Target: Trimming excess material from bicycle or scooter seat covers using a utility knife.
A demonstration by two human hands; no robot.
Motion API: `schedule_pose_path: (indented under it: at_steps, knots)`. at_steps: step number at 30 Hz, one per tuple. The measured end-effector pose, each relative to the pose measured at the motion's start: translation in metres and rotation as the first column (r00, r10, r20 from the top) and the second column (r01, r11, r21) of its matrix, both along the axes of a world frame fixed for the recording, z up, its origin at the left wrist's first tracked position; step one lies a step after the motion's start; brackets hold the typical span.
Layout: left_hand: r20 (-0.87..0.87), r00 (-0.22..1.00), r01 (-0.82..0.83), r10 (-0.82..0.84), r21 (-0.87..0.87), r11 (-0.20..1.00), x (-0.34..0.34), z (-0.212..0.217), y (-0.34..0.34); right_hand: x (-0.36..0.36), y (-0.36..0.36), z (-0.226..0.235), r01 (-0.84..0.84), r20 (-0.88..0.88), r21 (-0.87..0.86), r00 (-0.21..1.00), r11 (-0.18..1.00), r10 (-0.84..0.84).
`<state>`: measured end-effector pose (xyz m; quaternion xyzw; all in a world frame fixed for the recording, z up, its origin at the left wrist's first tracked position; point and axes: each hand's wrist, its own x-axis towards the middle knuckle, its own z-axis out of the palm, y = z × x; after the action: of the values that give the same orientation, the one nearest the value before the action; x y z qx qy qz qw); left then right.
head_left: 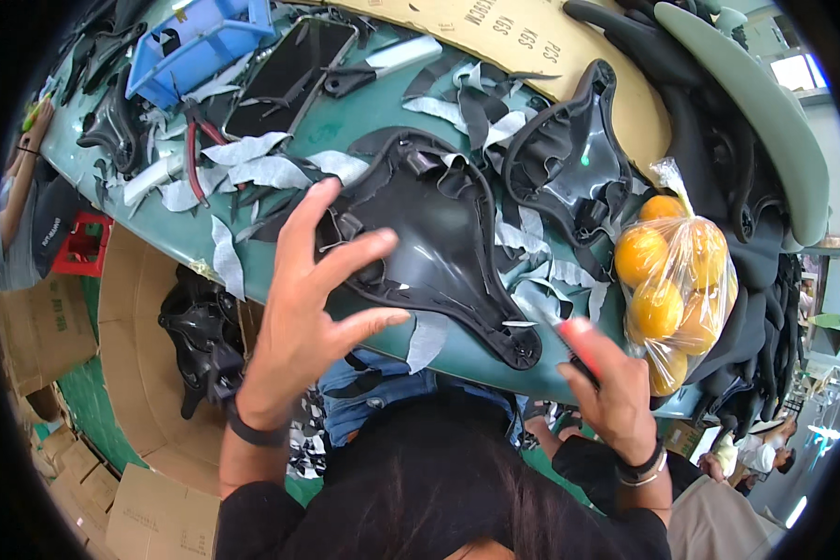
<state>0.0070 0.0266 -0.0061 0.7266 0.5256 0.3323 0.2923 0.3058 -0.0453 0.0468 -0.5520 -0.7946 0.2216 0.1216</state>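
Note:
A black bicycle saddle [429, 247] lies on the table in front of me, hollow underside up, its narrow nose toward my right hand. My left hand [299, 299] hovers over its wide left end, fingers spread and holding nothing. In my right hand [614, 387] is a knife with a red handle [583, 351]. Its blade, blurred, points up and left beside the saddle's nose. Another upturned black saddle [583, 154] rests farther back to the right. Grey and black trim scraps [266, 171] are strewn around both.
Oranges in a clear bag [658, 308] sit at right, by stacked dark saddle parts [756, 261]. Toward the back are a blue bin [191, 51], a phone [294, 75], a white-handled cutter [392, 61] and red-handled pliers [194, 163]. A cardboard box [140, 364] holding black saddles stands lower left.

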Motion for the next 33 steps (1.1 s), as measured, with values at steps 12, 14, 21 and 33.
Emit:
schedule_pose_path:
  at_steps: [12,14,21,33]
  knots:
    - [0.487,0.867,0.083,0.106,-0.351,0.933,0.005,0.008,0.015,-0.035,-0.015,-0.046,0.305,-0.604,-0.214,0.706,0.928,-0.371]
    - [-0.002,0.931,0.359,-0.365,-0.160,0.919,-0.005,0.036,0.041,-0.031,-0.005,-0.031,0.439,-0.640,-0.327,0.548,0.837,-0.538]
    - [-0.382,0.901,0.299,-0.208,0.195,0.934,0.043,0.036,0.044,-0.031,0.006,-0.037,0.280,-0.554,-0.384,0.693,0.880,-0.462]
    - [0.029,0.990,-0.139,0.140,-0.054,0.989,0.060,0.009,-0.021,-0.021,0.018,-0.026,0.091,-0.220,0.100,0.973,0.991,-0.067]
